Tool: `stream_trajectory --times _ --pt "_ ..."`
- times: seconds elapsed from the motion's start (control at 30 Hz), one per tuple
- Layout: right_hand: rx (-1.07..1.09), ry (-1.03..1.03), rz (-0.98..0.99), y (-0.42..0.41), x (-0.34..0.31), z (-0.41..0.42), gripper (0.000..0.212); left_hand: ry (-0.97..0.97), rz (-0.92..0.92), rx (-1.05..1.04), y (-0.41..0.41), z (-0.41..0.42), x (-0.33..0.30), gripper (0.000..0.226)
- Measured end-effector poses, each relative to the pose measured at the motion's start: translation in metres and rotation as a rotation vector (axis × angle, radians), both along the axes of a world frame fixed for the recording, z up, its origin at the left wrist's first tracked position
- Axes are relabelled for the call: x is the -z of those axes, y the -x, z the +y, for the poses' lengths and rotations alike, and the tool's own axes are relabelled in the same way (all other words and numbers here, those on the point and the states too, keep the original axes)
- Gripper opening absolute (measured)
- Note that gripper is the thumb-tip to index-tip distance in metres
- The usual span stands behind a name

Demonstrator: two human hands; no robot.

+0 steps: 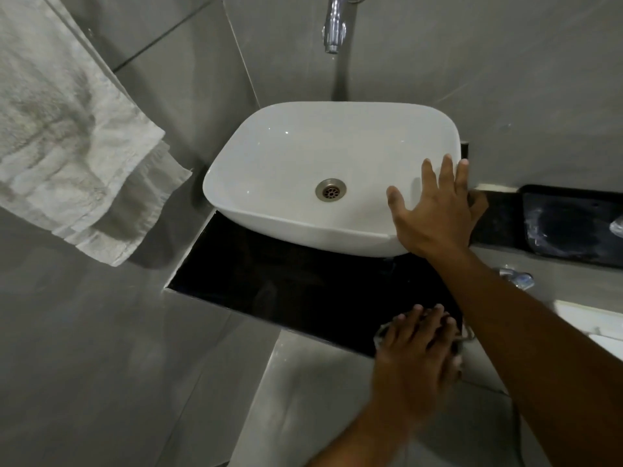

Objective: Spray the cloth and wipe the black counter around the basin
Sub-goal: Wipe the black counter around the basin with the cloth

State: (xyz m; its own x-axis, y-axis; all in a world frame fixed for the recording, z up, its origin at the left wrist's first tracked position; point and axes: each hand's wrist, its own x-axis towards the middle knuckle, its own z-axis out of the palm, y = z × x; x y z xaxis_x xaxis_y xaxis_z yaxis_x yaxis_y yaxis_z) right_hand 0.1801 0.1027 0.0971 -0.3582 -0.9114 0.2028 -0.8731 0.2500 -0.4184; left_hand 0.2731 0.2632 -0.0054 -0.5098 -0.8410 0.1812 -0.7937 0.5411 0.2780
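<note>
Cloth (384, 333) is mostly hidden under the left hand (418, 342) at the front right corner of the black counter (286, 291), only a grey blurred edge peeking out by the fingers, so colour and size are hard to tell. Judging by that: soft, light, limp, likely damp if sprayed, will bunch and slide easily on the glossy counter; best handled with a flat palm pressing down over its middle, fingers spread to keep it from rolling up, rather than pinching an edge. Left hand lies flat, fingers extended and pressed on the cloth, not closed around it, motion-blurred. Right hand (435, 210) is open, fingers splayed, palm resting on the right rim of the white basin (303, 163), gripping nothing, looks like bracing; forearm reaches in from lower right across the counter. Basin sits on the counter, drain (330, 189) in the middle, tap (334, 26) above on the wall. Counter looks slick and reflective. White towel (67, 129) hangs at left, well apart. No spray bottle in view. A dark tray-like item (573, 227) sits on the ledge to the right.
</note>
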Motion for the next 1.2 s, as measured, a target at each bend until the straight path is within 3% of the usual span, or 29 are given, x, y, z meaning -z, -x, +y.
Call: stream_trajectory --times 0.13,0.33,0.43,0.57,0.7,1.03,1.2 --pt "-0.009 0.003 0.003 0.001 0.001 -0.001 0.082 -0.04 0.003 0.012 -0.099 -0.055 -0.006 0.041" --pt "-0.017 0.004 0.0 0.003 0.002 -0.003 0.082 -0.035 -0.109 -0.489 -0.285 -0.12 -0.029 0.055" --pt "-0.016 0.012 0.008 0.003 0.003 -0.004 0.083 -0.067 -0.119 -0.736 -0.318 -0.13 -0.031 0.05" --pt "-0.031 0.028 0.004 0.001 0.001 -0.004 0.082 -0.055 -0.029 -0.951 -0.29 -0.132 -0.026 0.043" --pt "-0.036 0.018 0.007 -0.001 -0.001 -0.002 0.082 -0.037 0.059 -1.028 -0.229 -0.128 -0.024 0.044" --pt "-0.033 0.0 -0.001 -0.004 -0.006 0.002 0.08 -0.227 0.244 -0.839 0.019 -0.076 -0.019 0.055" --pt "-0.03 -0.002 -0.012 -0.002 -0.007 0.004 0.079 -0.152 0.112 -0.523 0.064 -0.047 -0.025 0.063"
